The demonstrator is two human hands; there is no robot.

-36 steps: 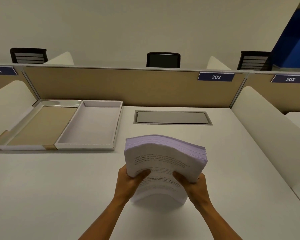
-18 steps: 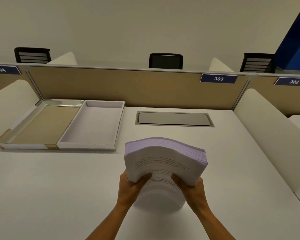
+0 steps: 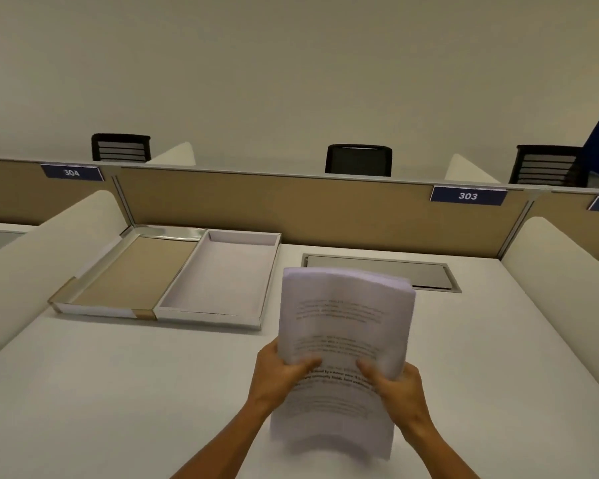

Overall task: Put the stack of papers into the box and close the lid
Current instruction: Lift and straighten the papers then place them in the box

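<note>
We've tipped the thick white printed paper stack [image 3: 343,344] more upright since a second ago, left hand [image 3: 280,375] and right hand [image 3: 396,383] both gripping it, open white cardboard box [image 3: 222,314] at frame left unfilled.

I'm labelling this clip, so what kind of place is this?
Probably a library or office study area: a white desk with tan divider panels, blue numbered seat plates, and black mesh chairs behind.
</note>
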